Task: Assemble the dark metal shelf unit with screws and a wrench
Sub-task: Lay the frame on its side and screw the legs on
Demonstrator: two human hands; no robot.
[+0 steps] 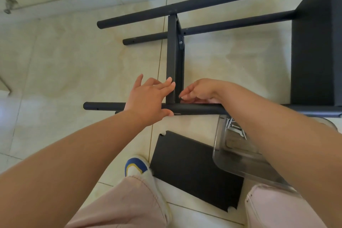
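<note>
The dark metal shelf unit (312,42) lies on its side on the pale tiled floor (64,65), matte black all over: round tubular legs run left to right, their free ends showing small screw holes, and one flat shelf panel is already fixed between them at the right. A second, narrower shelf panel (173,57) stands on edge across the legs in the middle, with a small bracket and screw visible near its far end. The left hand (149,98) is right at the joint, fingers straight and close together against the panel's left face, thumb down on the near leg (196,108). The right hand (199,91) curls in from the other side, fingertips bunched tightly at the corner where panel meets leg; something small and pale glints there, but I cannot tell what it pinches. Nearer the person, a loose black shelf panel (192,172) lies flat on the floor, a clear plastic tray (238,155) with shiny metal hardware overlapping it. A blue-and-yellow-toed shoe (137,167) touches the panel's edge.
</note>
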